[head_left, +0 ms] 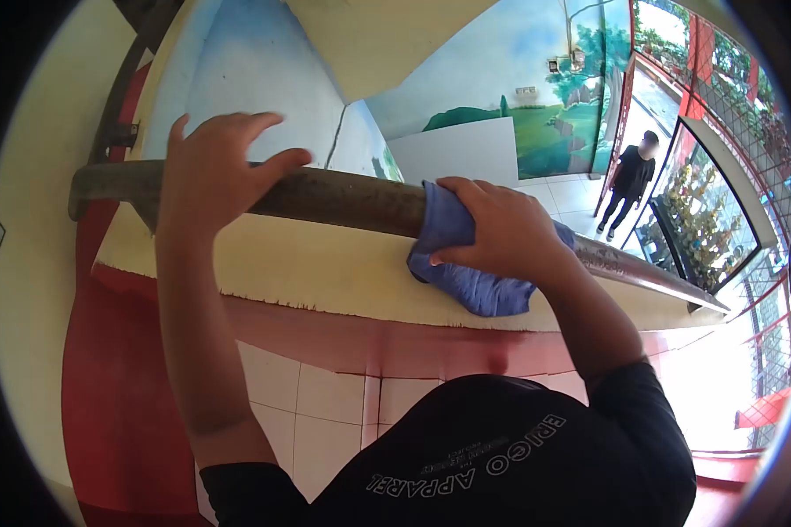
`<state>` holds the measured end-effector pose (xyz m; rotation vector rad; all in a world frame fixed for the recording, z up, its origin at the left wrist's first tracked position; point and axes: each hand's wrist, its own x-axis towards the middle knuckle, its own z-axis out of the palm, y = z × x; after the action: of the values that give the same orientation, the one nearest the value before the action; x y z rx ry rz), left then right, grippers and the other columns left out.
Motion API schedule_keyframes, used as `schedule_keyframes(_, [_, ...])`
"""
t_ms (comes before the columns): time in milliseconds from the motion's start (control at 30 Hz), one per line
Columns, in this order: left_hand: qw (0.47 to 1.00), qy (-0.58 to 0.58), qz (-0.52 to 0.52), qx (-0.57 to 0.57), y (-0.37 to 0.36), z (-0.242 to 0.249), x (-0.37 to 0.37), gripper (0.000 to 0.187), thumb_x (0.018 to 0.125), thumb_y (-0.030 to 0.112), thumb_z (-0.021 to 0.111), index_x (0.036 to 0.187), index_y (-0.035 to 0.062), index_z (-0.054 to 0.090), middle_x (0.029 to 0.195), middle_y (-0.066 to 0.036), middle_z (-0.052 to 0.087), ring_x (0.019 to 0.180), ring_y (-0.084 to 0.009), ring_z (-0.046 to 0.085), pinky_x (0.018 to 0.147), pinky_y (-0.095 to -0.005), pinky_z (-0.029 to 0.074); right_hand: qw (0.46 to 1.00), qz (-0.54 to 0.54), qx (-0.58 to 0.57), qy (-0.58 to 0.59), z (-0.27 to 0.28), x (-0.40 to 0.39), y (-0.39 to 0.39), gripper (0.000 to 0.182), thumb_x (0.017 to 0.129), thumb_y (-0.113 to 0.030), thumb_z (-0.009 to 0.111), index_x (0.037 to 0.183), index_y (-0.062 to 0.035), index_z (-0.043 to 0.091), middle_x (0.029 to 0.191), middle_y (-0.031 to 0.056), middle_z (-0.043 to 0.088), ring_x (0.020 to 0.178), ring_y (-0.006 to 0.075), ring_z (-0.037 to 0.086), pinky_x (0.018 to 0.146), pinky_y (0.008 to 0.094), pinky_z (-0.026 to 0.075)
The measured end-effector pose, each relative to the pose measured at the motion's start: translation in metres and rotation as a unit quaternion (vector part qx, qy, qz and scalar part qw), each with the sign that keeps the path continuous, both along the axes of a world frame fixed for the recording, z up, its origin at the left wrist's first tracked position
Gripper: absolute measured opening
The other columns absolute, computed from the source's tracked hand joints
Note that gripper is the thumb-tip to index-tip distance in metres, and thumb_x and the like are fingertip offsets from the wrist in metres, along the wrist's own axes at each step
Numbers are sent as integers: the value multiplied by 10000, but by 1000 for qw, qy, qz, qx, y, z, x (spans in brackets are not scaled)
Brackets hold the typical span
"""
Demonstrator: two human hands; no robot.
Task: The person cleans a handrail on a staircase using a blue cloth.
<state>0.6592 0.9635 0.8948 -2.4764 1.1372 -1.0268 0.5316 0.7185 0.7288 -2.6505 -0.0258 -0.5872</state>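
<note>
A blue cloth (479, 285) is draped over a brown handrail (351, 200) that runs along the top of a cream ledge. My right hand (501, 227) presses the cloth onto the rail, its fingers bent over the cloth and its thumb on the near side. Farther left, my left hand (220, 171) is raised at the rail with its fingers spread and nothing in them. Whether its palm touches the rail cannot be made out.
Below the rail is a cream ledge (325, 272) with a red lower band. A person (631, 183) in dark clothes stands on the tiled floor beyond, beside a glass case (707, 211) with plants. A painted wall (554, 132) rises behind.
</note>
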Motion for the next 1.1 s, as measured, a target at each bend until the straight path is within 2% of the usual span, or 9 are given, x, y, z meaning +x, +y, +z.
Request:
schedule_keyframes(200, [993,49,79,-66,13,-9,24,393,931,532,648,1001,170,785,826,-34,749,767,-211,668,868,-398,479,999,32,3,-18,-6,-2,-11,796,773,-565,774,1361,-85,534,1185,148,668,1059,362,665,897,467,533])
schedule_keyframes(300, [987,72,78,-121,6,-11,19,369,937,514,646,938,177,794,698,-31,703,660,-218,637,668,-369,472,998,61,24,6,10,10,-3,855,758,-554,793,1403,-70,509,1173,202,685,1043,381,672,908,457,517])
schedule_keyframes(400, [985,19,21,-172,12,-21,34,403,912,544,663,832,163,770,610,2,655,530,-208,575,760,-355,456,989,130,45,-59,29,41,17,859,760,-551,791,1404,-55,515,1094,214,705,1009,392,682,892,457,523])
schedule_keyframes(600, [985,-49,-39,-160,25,-28,47,338,959,430,610,869,139,757,596,-14,635,571,-234,595,779,-364,465,984,169,6,49,77,67,58,888,728,-483,833,1417,-41,488,1107,219,699,1018,395,677,903,439,530])
schedule_keyframes(700, [987,-30,-31,-156,28,-28,45,312,995,377,530,944,182,768,611,4,627,636,-227,597,868,-378,450,994,107,-22,10,49,52,44,903,712,-431,854,1430,-57,455,1159,204,677,1058,384,664,929,440,526])
schedule_keyframes(800, [987,-57,-49,-145,29,-29,45,280,994,336,539,954,179,768,646,22,667,658,-202,613,797,-352,474,997,26,-56,-42,16,24,30,909,707,-404,858,1442,-83,430,1193,189,655,1091,373,653,947,449,518])
schedule_keyframes(900, [956,-29,-126,-262,28,-34,47,255,993,285,554,966,139,760,771,-4,732,715,-193,644,745,-317,497,995,-17,-45,-82,3,11,29,867,717,-405,849,1428,-99,459,1187,177,654,1091,371,654,938,458,514])
schedule_keyframes(1000, [890,-175,-312,-283,25,-31,71,173,933,163,580,907,109,742,785,-31,741,647,-192,660,597,-311,493,997,-26,-46,-57,17,20,43,768,751,-408,821,1357,-77,484,1154,140,659,1073,328,659,879,445,538])
schedule_keyframes(1100, [838,-196,-380,-338,27,-34,77,216,934,122,525,955,88,737,827,-60,746,657,-201,666,615,-323,506,993,23,-23,-117,34,49,66,752,715,-447,831,1289,-66,530,1102,131,681,1029,337,674,859,444,543])
